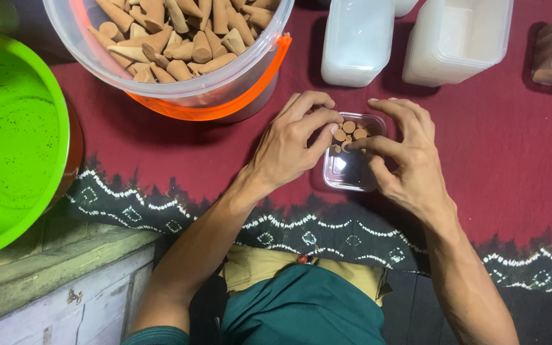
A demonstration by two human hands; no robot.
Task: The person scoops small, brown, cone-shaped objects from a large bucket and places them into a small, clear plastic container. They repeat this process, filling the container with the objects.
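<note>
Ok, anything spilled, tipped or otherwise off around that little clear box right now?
Nothing stands out. The small clear box sits flat on the red cloth, with brown cones standing at its far end. Both hands, left hand and right hand, are at it. No cones lie loose on the cloth; the bucket stays upright.
</note>
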